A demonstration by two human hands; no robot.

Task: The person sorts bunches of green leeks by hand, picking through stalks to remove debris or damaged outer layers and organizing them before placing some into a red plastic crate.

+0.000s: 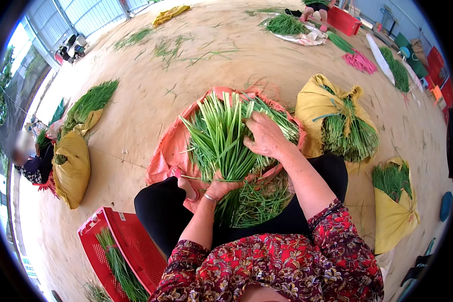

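A thick bunch of long green leafy stalks [226,151], perhaps garlic chives, stands fanned out with its pale cut ends pointing away from me. My left hand [221,188] is closed around its lower, leafy part. At the bunch's upper right side my right hand [266,136] touches the pale stalk ends, fingers bent; whether it pinches a stalk is hidden. Beneath and behind lies an opened orange-red woven sack [170,147] with more stalks [283,124] on its right part. Loose green leaves [264,207] lie between my legs.
A red plastic crate [124,234] with a tied bunch stands at my lower left. Yellow sacks of greens lie at right [317,102], far right [394,219] and left [73,170]. One person [37,162] sits at far left, another [317,11] at the top beside a red tub [341,20]. Pink ties [358,61] lie upper right.
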